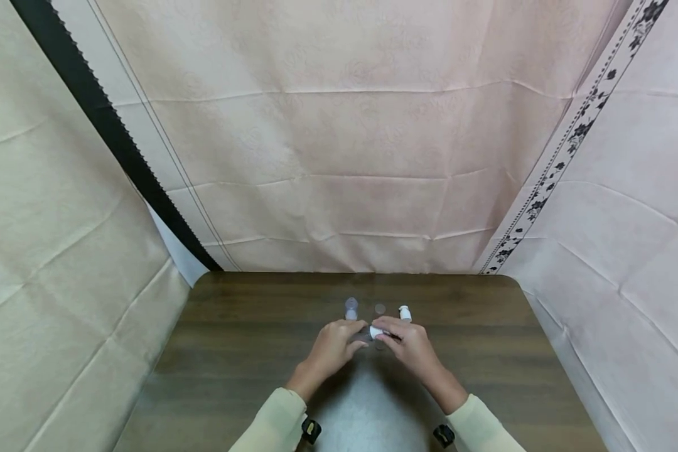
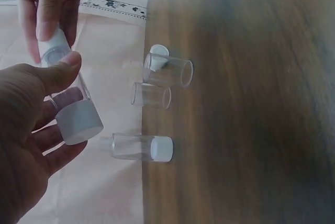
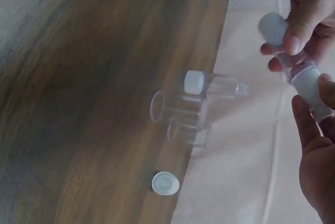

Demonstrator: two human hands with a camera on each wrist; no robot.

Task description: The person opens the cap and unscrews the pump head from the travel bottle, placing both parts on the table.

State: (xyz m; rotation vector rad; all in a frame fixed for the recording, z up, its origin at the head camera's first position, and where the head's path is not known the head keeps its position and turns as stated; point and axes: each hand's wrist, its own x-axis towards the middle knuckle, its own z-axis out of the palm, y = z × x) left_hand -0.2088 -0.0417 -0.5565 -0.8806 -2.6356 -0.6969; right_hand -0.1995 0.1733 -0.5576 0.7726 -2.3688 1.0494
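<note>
My left hand (image 1: 333,346) holds a small clear bottle with a white base (image 2: 80,122), thumb and fingers around its body. At the bottle's other end my right hand (image 1: 411,346) grips a white collar or pump top (image 3: 308,85); whether it is fully seated cannot be told. A second clear bottle with a white base (image 3: 220,85) stands on the table beyond the left hand. Two clear open cylinders, a larger one (image 2: 180,72) and a smaller one (image 2: 152,95), stand near the hands. Past the right hand is a white pump head (image 1: 405,313).
The brown wooden table (image 1: 248,351) ends at a back edge just beyond the loose parts. Pale cloth (image 1: 339,138) hangs behind it and on both sides. A black device (image 1: 311,431) is worn on each wrist.
</note>
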